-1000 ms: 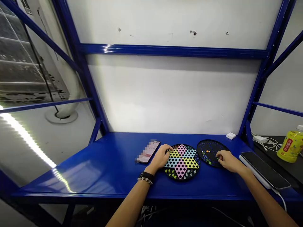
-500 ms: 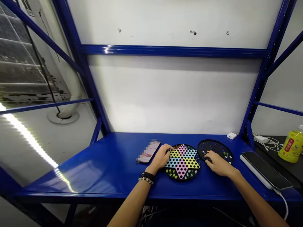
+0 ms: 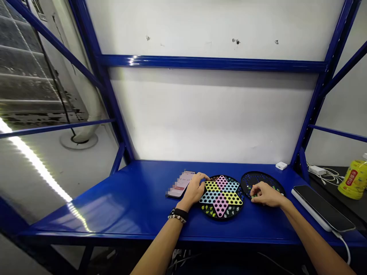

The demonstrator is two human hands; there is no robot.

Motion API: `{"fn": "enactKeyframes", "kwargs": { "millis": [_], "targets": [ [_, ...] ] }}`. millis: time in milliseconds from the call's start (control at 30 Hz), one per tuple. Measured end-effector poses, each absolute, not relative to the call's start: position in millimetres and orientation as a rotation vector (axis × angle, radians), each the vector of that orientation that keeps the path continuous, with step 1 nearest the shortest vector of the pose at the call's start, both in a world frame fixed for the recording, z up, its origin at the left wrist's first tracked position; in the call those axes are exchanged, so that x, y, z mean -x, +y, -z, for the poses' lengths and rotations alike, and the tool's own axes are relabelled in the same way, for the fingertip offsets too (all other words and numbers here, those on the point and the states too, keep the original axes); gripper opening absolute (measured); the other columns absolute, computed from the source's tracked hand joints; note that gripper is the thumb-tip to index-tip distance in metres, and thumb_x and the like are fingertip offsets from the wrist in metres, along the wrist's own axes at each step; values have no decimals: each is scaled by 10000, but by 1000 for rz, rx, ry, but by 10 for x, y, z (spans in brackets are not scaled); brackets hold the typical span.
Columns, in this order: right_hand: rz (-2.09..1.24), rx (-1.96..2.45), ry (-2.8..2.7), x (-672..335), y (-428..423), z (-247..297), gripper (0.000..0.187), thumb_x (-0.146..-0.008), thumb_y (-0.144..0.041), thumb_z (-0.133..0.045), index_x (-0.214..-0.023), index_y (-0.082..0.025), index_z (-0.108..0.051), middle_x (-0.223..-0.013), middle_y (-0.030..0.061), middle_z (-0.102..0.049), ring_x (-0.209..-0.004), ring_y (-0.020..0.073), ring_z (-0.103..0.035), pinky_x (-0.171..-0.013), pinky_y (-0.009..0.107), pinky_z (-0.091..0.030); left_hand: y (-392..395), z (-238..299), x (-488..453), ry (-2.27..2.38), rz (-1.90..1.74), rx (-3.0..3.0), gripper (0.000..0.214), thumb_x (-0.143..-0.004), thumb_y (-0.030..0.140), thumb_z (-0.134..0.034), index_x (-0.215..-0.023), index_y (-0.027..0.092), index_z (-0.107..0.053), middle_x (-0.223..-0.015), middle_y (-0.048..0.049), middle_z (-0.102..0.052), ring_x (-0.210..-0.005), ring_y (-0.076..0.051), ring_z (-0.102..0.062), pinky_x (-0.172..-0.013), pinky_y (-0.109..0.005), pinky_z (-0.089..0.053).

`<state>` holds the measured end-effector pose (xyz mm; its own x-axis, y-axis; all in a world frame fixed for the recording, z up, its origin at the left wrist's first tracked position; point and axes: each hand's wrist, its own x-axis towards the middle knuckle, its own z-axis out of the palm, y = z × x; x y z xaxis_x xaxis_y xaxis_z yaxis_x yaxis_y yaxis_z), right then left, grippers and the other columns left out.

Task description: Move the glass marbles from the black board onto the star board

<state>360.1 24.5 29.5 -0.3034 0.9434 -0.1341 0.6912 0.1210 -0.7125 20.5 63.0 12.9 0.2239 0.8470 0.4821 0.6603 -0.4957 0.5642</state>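
Observation:
My left hand rests curled on the left rim of a star-patterned Chinese checkers board, whose pink, yellow and blue points are dotted with holes. Small marbles sit in its lower holes. My right hand lies over the near edge of a round black marble board, fingertips low among its green and blue marbles. Whether either hand holds a marble is hidden by the fingers.
Both boards lie on a glossy blue steel shelf. A pixelated phone lies left of my left hand. A phone on a white power bank, a white adapter and a yellow bottle stand to the right.
My right hand has moved left across the black board, and the view has shifted slightly. My left hand stays at the checkers board's rim.

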Motion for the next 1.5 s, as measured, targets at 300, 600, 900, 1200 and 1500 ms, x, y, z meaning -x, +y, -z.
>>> {"fn": "enactKeyframes", "kwargs": {
  "millis": [300,600,900,1200,1500],
  "targets": [
    [-1119,1538,-1978,-3655,192,-344,173,-651,-274,-709,-712,-180,-577,-529,-44,-558,-501,121,-567,-440,204,-439,616,-145,-204,1514,-1118,-2258,295,-802,116,-389,-917,218,-640,-1017,-51,-660,-1022,-215,-592,-986,-380,-452],
    [-1066,1556,-1874,-3726,238,-311,206,-653,-281,-710,-782,-172,-592,-638,8,-666,-571,151,-636,-452,206,-438,690,-92,-128,1756,-996,-2067,278,-753,43,-392,-757,198,-623,-789,-36,-687,-776,-181,-622,-694,-275,-434],
    [-645,1272,-2052,-2723,429,-508,110,-665,-205,-686,-767,-164,-689,-758,33,-713,-645,148,-624,-606,245,-472,663,-204,-142,1876,-1098,-2018,301,-781,95,-368,-510,226,-356,-543,-11,-463,-569,-174,-451,-605,-306,-285],
    [-484,1172,-2420,-1560,704,-410,185,-704,-155,-666,-874,-157,-741,-949,97,-741,-899,233,-668,-759,286,-481,590,-289,-128,1867,-1335,-1962,211,-823,172,-334,-638,238,-410,-687,-27,-593,-709,-199,-561,-682,-306,-395],
    [-589,1071,-2218,-2074,655,-411,264,-865,-305,-592,-1062,-195,-728,-1078,68,-724,-863,185,-650,-769,283,-489,606,-277,-134,1815,-1371,-1941,200,-831,193,-350,-672,234,-464,-743,-25,-640,-763,-199,-593,-717,-302,-431]
  ]
}}
